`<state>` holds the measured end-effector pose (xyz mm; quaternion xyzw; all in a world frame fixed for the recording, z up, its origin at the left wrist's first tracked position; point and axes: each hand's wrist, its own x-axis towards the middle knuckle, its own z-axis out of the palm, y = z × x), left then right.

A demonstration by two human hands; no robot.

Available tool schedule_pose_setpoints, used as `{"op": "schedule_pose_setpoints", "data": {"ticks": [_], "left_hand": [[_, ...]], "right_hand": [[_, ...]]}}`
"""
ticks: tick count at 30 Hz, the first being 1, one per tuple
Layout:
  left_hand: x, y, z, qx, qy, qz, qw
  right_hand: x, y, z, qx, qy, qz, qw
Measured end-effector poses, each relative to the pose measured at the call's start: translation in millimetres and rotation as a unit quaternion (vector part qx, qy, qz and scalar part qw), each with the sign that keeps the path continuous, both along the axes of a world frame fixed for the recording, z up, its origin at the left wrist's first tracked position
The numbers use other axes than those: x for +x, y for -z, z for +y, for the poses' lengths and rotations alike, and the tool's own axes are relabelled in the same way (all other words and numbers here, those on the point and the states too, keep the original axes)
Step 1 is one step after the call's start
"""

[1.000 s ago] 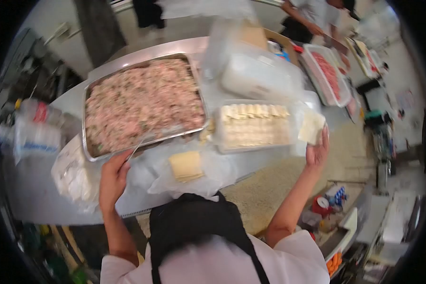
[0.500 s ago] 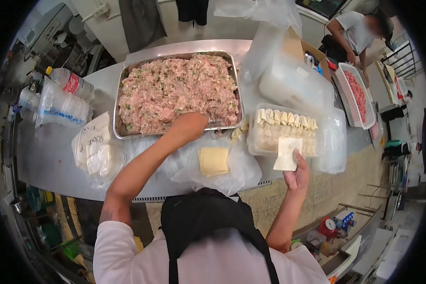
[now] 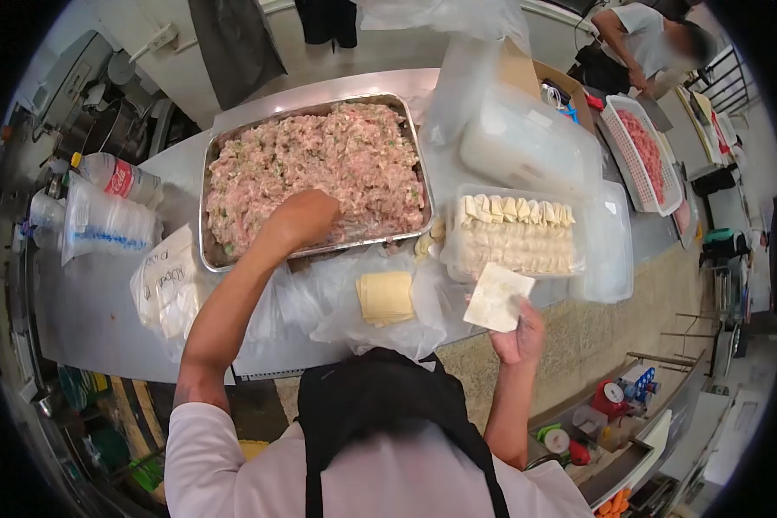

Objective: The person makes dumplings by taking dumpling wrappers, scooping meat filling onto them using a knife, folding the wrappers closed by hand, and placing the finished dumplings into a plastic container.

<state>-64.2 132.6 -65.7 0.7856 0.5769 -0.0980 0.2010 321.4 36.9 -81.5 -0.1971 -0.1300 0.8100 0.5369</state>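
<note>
The right hand [image 3: 518, 338] pinches a square wrapper [image 3: 492, 296] by its edge, to the right of the tray [image 3: 204, 207] of meat [image 3: 315, 151], where the left hand [image 3: 306, 216] reaches in, its grip hidden.

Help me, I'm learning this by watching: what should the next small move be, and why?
I'd probably lift a little meat mixture with the left hand and bring it to the square wrapper. That hand is down at the mixture, while the right hand holds the wrapper open with no filling visible on it.
</note>
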Motion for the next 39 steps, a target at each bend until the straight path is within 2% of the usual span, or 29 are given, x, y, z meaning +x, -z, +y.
{"op": "schedule_pose_setpoints", "data": {"ticks": [1, 3, 5, 8, 9, 11, 13, 15, 16, 18, 21, 22, 23, 24, 25, 27, 29, 31, 32, 33, 34, 35, 37, 38, 39], "left_hand": [[-4.4, 13.6, 1.8, 0.021, -0.018, 0.012, 1.0], [1.5, 48.5, -3.3, 0.0, -0.028, 0.001, 1.0], [10.4, 56.8, -7.5, -0.02, -0.038, -0.009, 0.999], [22.1, 38.1, -8.1, -0.043, -0.032, -0.15, 0.987], [18.9, 28.3, -7.2, -0.043, -0.031, -0.153, 0.987], [9.0, 13.7, -3.2, -0.13, -0.051, -0.32, 0.937], [6.7, 13.1, -6.2, -0.112, -0.062, -0.32, 0.939], [2.9, 35.2, -4.8, 0.04, -0.016, -0.24, 0.97], [11.2, 36.5, -4.5, 0.041, -0.018, -0.24, 0.97], [30.6, 40.5, -2.6, -0.001, -0.036, -0.059, 0.998], [31.8, 40.8, 0.4, -0.02, 0.002, -0.09, 0.996], [23.9, 55.1, 2.3, -0.02, 0.003, -0.09, 0.996], [9.0, 79.6, 4.9, 0.019, 0.036, -0.17, 0.985], [6.8, 75.6, 6.0, 0.059, 0.069, -0.248, 0.964], [5.5, 72.2, 5.1, 0.06, 0.071, -0.248, 0.964], [1.9, 53.4, -4.9, -0.036, 0.002, -0.375, 0.926], [2.9, 34.3, -12.8, -0.061, -0.026, -0.38, 0.923], [5.0, 17.4, -24.1, -0.086, -0.054, -0.384, 0.918], [6.3, 9.7, -33.4, -0.111, -0.109, -0.428, 0.89], [8.5, 4.5, -42.3, -0.137, -0.163, -0.469, 0.858], [13.8, 0.7, -51.2, -0.141, -0.158, -0.466, 0.859], [22.3, -2.6, -60.2, -0.114, -0.153, -0.49, 0.851], [42.8, 1.4, -75.1, -0.086, -0.147, -0.511, 0.843], [55.7, 11.0, -80.6, 0.054, -0.092, -0.471, 0.876], [63.4, 15.5, -86.5, 0.192, -0.034, -0.42, 0.886]], "right_hand": [[-3.8, 3.4, 0.2, 0.002, 0.001, 0.001, 1.0], [-11.9, 16.1, -1.1, -0.057, -0.008, -0.073, 0.996], [-19.6, 21.7, 1.3, -0.051, -0.004, -0.101, 0.994], [-26.8, 25.7, 7.9, -0.07, 0.018, -0.115, 0.991], [-28.9, 25.7, 11.5, -0.072, 0.024, -0.11, 0.991], [-34.5, 22.4, 20.2, -0.07, 0.034, -0.105, 0.991], [-39.5, 16.5, 23.8, -0.066, 0.049, -0.11, 0.99], [-41.2, 17.9, 29.0, -0.059, 0.063, -0.117, 0.989], [-42.7, 19.5, 31.0, -0.052, 0.069, -0.123, 0.989], [-44.0, 21.7, 32.9, -0.054, 0.065, -0.122, 0.989], [-44.0, 22.8, 34.6, -0.048, 0.065, -0.12, 0.99], [-43.3, 23.0, 34.3, -0.04, 0.064, -0.119, 0.99], [-42.4, 23.8, 34.3, -0.039, 0.066, -0.119, 0.99], [-42.0, 25.3, 35.2, -0.039, 0.07, -0.131, 0.988], [-42.1, 26.8, 36.8, -0.039, 0.075, -0.142, 0.986], [-43.1, 32.4, 39.2, -0.038, 0.079, -0.154, 0.984], [-44.5, 33.1, 39.3, -0.041, 0.084, -0.168, 0.981], [-54.9, 30.8, 40.2, -0.111, 0.126, -0.182, 0.969], [-61.4, 28.8, 40.4, -0.113, 0.131, -0.181, 0.968], [-68.7, 25.3, 41.3, -0.122, 0.113, -0.14, 0.976], [-75.9, 22.9, 41.9, -0.13, 0.095, -0.099, 0.982], [-83.8, 22.0, 42.3, -0.132, 0.101, -0.097, 0.981], [-99.5, 18.3, 45.8, -0.104, 0.046, 0.018, 0.993], [-104.8, 13.0, 48.8, -0.103, 0.046, 0.02, 0.993], [-109.9, 3.0, 51.5, -0.106, 0.043, 0.02, 0.993]]}}
